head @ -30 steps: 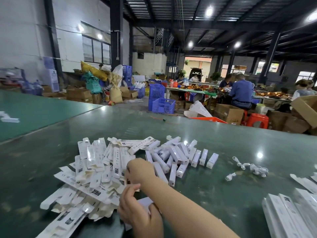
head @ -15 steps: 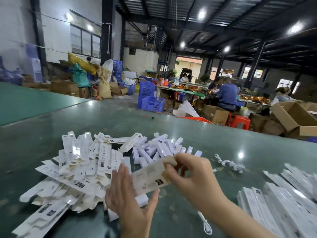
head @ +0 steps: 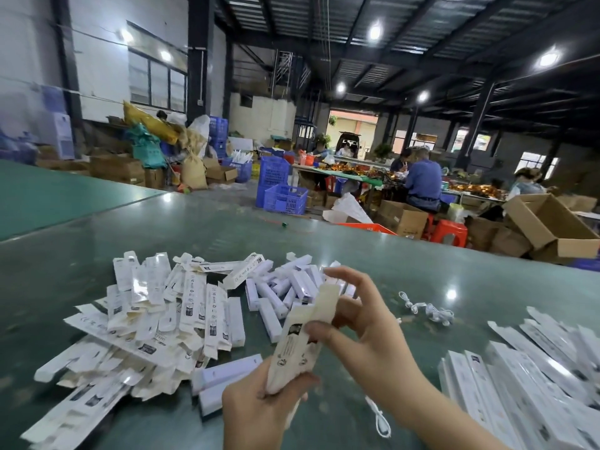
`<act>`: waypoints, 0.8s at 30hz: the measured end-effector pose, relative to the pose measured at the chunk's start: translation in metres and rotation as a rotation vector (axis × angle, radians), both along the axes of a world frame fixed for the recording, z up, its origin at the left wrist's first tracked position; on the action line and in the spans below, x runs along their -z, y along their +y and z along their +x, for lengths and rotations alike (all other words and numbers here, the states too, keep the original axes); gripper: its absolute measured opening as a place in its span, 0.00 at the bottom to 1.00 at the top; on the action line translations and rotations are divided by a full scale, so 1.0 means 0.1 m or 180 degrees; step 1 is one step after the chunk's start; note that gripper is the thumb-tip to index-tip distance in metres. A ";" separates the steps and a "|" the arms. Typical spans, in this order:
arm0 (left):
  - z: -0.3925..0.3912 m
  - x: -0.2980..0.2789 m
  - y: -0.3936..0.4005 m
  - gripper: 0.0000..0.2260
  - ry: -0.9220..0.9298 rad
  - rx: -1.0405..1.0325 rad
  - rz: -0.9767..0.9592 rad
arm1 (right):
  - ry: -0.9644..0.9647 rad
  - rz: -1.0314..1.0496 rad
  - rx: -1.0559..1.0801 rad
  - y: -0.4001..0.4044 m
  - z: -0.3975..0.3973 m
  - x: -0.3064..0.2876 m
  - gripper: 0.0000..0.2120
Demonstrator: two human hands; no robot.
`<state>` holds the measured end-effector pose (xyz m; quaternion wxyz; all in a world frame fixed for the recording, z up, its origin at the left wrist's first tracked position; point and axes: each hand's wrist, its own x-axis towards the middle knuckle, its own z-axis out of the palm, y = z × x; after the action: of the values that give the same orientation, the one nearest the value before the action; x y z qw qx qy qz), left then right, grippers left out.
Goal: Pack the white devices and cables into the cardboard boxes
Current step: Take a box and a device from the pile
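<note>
Both hands, left (head: pixel 259 407) and right (head: pixel 363 336), pinching one flat box (head: pixel 302 339) over the table (head: pixel 422 271). Box pile (head: pixel 146 319) at nine o'clock. White cable (head: pixel 428 308) at two o'clock.

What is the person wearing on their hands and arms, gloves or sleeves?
Nothing that shows. The left hand and right hand are bare: no gloves, rings or bracelet in view. The right forearm is uncovered as far as the picture's edge, no sleeve visible. The left arm past the wrist is out of view.

Two bare hands, the left hand (head: pixel 259 407) and right hand (head: pixel 363 339), with bare forearms; no sleeves, gloves or jewellery visible.
</note>
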<state>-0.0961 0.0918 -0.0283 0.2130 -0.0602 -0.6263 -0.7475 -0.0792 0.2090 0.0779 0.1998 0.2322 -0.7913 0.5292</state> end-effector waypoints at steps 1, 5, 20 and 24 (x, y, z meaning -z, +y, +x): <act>0.02 -0.01 0.04 0.14 -0.0048 0.0010 0.0085 | 0.0061 -0.0094 0.0053 -0.04 -0.02 0.03 0.26; 0.08 -0.06 0.06 0.23 0.0329 0.0304 0.0362 | 0.0464 -0.0059 0.0144 -0.19 -0.05 0.09 0.22; 0.10 -0.20 -0.02 0.28 0.1136 0.0514 0.0778 | 0.0642 0.0610 0.0113 -0.25 -0.04 0.09 0.12; 0.09 -0.18 -0.10 0.25 0.1040 0.0282 0.0766 | 0.0837 0.0839 0.0200 -0.24 0.01 0.06 0.10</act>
<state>-0.0873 0.0818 -0.0100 0.2844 -0.1822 -0.4864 -0.8058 -0.0785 0.1848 0.0724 0.2859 0.2986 -0.8276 0.3796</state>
